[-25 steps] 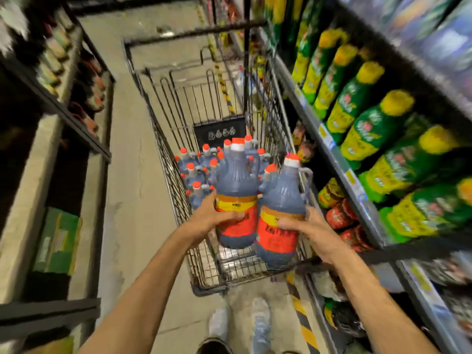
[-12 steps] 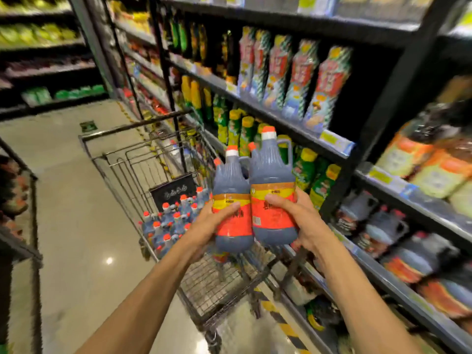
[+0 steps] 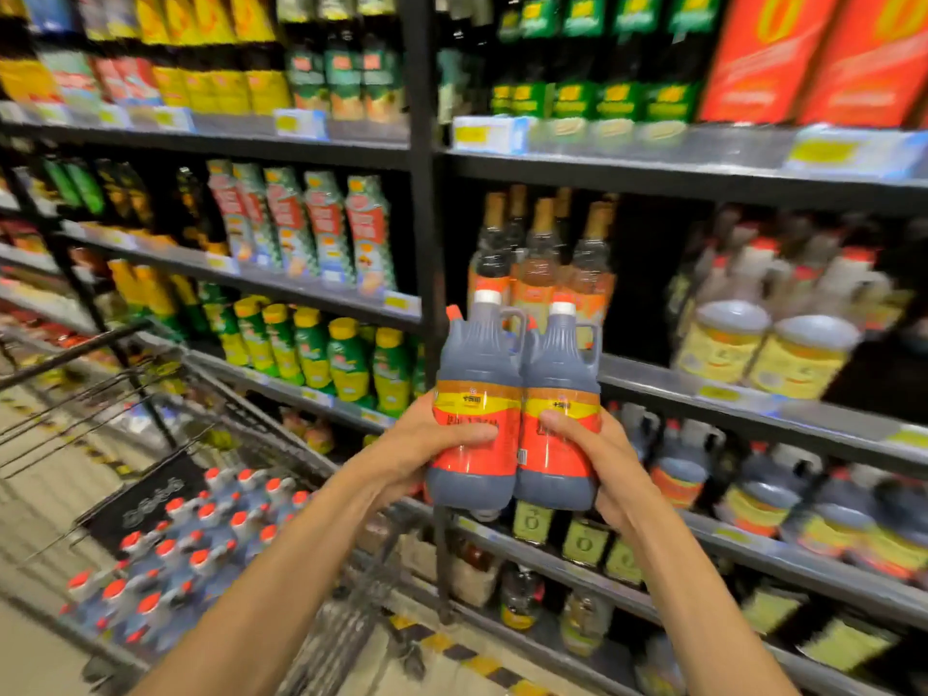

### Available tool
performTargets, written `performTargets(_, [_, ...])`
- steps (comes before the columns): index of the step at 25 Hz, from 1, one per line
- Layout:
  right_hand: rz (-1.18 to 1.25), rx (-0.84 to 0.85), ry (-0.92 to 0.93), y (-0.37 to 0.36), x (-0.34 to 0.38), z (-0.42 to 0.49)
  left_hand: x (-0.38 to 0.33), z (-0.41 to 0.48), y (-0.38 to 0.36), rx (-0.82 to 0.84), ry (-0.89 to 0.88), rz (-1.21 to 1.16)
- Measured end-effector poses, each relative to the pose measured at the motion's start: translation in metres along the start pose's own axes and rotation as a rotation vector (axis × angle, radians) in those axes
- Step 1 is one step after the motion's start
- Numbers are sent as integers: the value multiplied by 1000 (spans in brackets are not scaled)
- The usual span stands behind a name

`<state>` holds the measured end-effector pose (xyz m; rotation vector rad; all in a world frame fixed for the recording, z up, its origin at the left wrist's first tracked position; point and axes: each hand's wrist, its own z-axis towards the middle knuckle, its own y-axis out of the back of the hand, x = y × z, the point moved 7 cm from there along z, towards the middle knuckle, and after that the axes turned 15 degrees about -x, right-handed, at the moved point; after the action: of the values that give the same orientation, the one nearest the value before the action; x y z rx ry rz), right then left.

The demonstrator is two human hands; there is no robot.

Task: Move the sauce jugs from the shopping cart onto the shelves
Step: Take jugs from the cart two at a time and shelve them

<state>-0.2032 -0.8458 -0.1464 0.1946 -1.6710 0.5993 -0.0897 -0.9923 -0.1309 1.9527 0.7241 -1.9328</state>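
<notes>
Left hand [image 3: 432, 444] grips the left jug [image 3: 477, 389], thumb laid across the red label, fingers curled out of sight behind it. Right hand [image 3: 600, 459] grips the right jug [image 3: 560, 389] in the same way. Both jugs are upright with sides touching, caps well above the fingers, bases just below them — neither rests on any surface.

Change noted: a second ago the pair hung low over the cart [image 3: 75, 355], dead ahead. They are now lifted and swung round to face the shelving. The cart lies below and to the left of the left fingers, with the cart jugs [image 3: 201, 524] — many, red-capped — left in it.

Past the right fingers, down and to the right, a shelf [image 3: 783, 560] carries shelf jugs [image 3: 675, 474] of like shape. Blur prevents a label match. In my judgement that is the likely destination.

Assessment: pick complete, transfer under way, placement not yet made. Most of the load remains in the cart.
</notes>
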Motion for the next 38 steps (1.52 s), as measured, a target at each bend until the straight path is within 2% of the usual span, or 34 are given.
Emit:
performTargets(2, [-7,-56,44,66,18,-16,1,-5,-68,136,4,12])
performTargets(5, [7,-138,102,163,45,-48,4,-18,-168,250,-1,13])
performTargets(9, [-12,-341,166,294,82,-102,21,-44,-311,431,44,-10])
performTargets(15, [-18,-558,219,465,119,-192,45,-99,-512,794,131,-60])
performTargets(19, [20,-774,278,569,133,-247,54,-149,-643,1058,76,-9])
performTargets(27, [-39,-1240,414,770,209,-349,102,-198,-882,1258,146,-23])
performTargets(34, [-62,-1387,474,906,253,-424,118,-279,-1054,1441,53,-6])
performTargets(38, [-93,-1383,480,1003,275,-465,137,-328,-1148,1440,47,-33])
